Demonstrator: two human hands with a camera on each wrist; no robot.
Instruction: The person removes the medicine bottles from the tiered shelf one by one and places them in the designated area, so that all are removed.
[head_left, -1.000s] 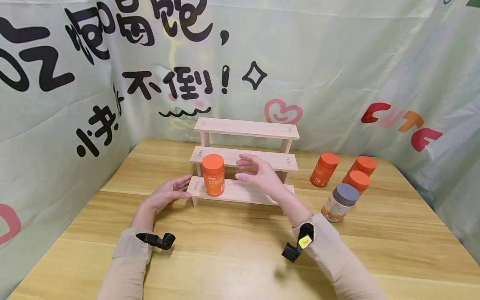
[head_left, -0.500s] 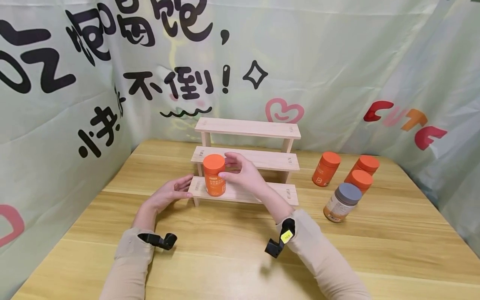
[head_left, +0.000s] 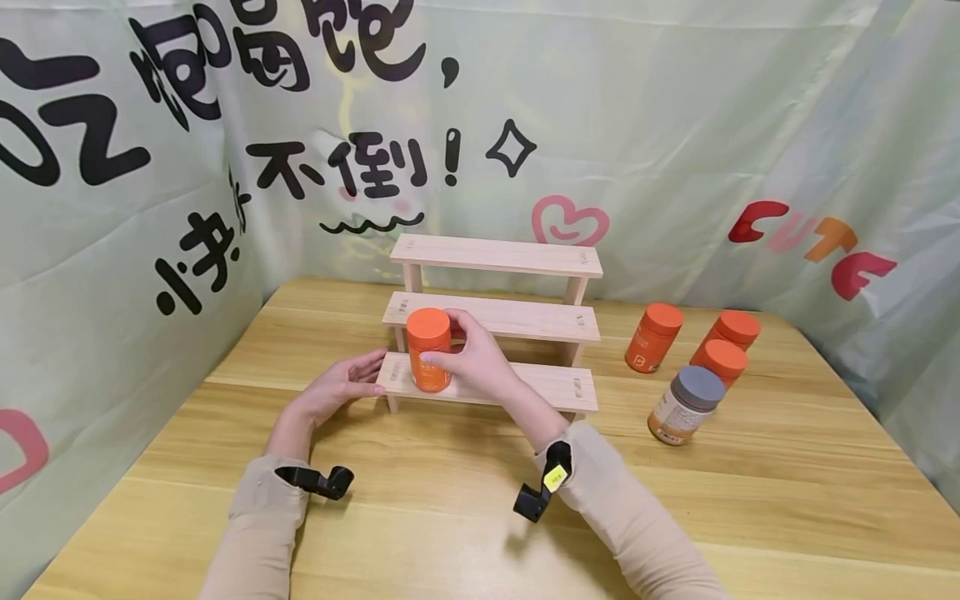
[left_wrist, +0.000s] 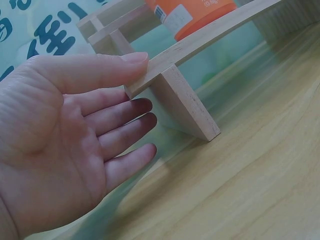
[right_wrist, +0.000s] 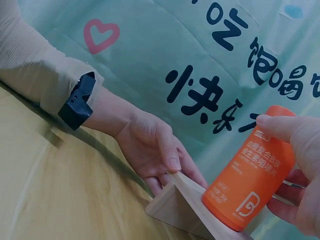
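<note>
"不倒!" and "cute" on the backdrop [head_left: 675, 125] (bottle label unreadable)

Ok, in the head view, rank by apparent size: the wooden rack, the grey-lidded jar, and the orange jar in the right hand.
1. Rack
2. Unsure: grey-lidded jar and orange jar look alike; the hand hides part of the latter.

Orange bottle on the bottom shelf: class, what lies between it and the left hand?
Only bare shelf board separates the orange bottle from the left hand, whose thumb touches the board's end; the head view shows it.
</note>
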